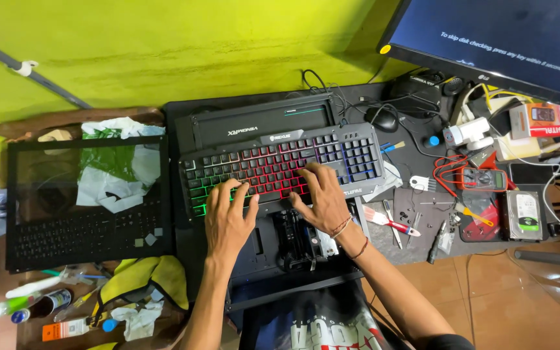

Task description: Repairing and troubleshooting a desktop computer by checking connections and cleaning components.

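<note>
head view — steeply downward, close

I count one backlit keyboard (280, 165), two hands (228, 217) (322, 194) on it, and one open computer case (280, 214) beneath. Further out I see one opened laptop (85, 201), one monitor (500, 42), one mouse (384, 118), one multimeter (484, 179), one hard drive (525, 214), one yellow cloth (144, 275).

The keyboard (280, 167) is black plastic with glowing keys. The laptop (85, 201) screen looks glossy. The yellow cloth (157, 275) looks soft. The floor (487, 298) tiles shine.
</note>
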